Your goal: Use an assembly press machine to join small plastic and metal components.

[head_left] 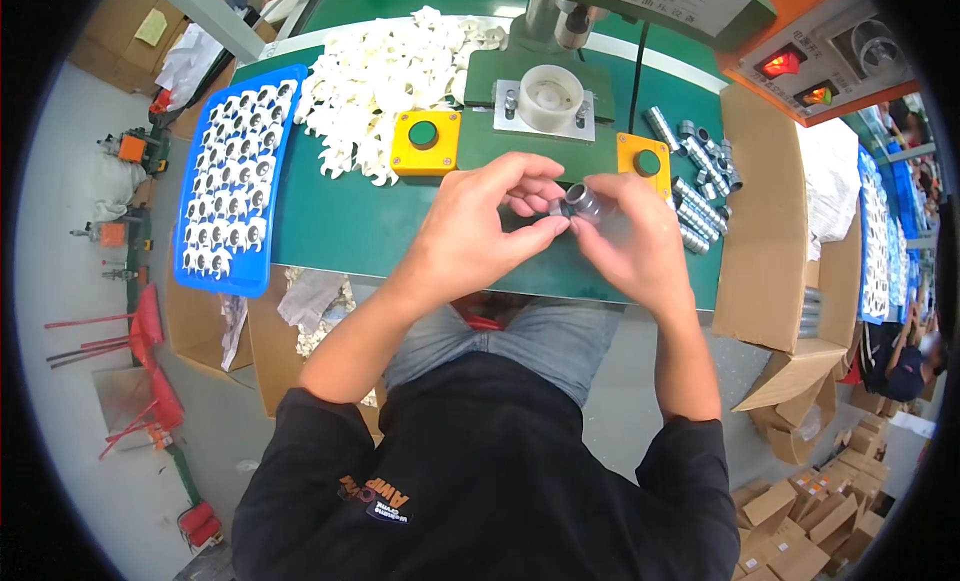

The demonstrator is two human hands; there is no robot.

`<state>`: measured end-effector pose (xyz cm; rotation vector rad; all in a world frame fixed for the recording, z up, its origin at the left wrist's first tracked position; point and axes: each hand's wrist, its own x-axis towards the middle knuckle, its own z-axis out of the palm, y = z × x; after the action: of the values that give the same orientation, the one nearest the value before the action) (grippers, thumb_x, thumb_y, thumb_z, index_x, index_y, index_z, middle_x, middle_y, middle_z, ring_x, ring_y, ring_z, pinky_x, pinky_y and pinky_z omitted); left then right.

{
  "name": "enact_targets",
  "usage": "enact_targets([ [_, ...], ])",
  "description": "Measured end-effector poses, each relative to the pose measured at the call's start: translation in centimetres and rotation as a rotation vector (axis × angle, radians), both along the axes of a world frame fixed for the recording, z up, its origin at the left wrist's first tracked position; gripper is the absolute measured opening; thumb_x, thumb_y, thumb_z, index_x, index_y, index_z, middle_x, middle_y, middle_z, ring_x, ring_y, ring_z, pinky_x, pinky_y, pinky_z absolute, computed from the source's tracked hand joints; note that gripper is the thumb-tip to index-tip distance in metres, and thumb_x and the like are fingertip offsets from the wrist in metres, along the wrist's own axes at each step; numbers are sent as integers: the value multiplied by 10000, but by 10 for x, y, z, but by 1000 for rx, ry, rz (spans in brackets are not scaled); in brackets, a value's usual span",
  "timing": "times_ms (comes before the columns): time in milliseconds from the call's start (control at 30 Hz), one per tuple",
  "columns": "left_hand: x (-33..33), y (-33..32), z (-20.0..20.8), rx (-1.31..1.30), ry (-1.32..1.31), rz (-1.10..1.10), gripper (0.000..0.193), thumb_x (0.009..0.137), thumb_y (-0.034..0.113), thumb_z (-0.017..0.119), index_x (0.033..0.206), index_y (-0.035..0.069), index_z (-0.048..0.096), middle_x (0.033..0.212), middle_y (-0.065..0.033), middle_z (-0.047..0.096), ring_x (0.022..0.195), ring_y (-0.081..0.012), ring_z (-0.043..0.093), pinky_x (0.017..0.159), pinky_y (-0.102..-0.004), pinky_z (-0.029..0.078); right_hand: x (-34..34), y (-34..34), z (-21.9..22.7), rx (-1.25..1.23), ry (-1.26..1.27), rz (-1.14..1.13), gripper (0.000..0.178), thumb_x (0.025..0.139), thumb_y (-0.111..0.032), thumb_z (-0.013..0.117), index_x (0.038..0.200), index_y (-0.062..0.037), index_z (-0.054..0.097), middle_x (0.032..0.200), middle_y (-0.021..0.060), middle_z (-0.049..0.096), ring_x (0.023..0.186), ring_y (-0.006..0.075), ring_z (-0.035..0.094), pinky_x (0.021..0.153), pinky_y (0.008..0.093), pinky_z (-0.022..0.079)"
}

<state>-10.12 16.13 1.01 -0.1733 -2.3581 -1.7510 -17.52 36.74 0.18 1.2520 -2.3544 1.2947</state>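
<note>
Pinching a metal sleeve (584, 203) in right hand (640, 243), seemingly a small ring (560, 209) in left hand (472, 221). Best to work low over green table (335, 229), aligning 2 edges squarely, without forcing.

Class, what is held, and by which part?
The right fingers hold a grey metal tube by its side; what the left fingers hold cannot be told.

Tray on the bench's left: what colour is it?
Blue; the tray shows best in the head view, the only one here.
</note>
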Motion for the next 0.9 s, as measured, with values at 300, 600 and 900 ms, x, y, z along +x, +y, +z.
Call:
enact_targets([
  [300,-51,-26,13,271,123,261,421,843,29,842,1207,-59,648,1125,-118,728,979,-144,712,887,-279,588,20,11,-13,139,-114,8,304,798,-54,793,1076,-12,681,920,127,620,799,309,648,717,393,541],
  [600,-90,-7,13,633,251,138,318,915,-53,745,1207,-39,617,1128,-113,730,1059,-174,711,956,-300,575,37,1,-23,383,-109,12,293,806,-102,784,1069,-23,681,940,133,588,917,350,637,809,460,534],
  [900,-87,-61,21,131,234,418,265,971,32,695,1236,29,680,1093,-67,730,965,-143,697,804,-285,574,37,-10,-26,310,-86,-18,412,822,-117,814,1191,-5,666,1000,148,640,905,360,661,793,443,542],
])
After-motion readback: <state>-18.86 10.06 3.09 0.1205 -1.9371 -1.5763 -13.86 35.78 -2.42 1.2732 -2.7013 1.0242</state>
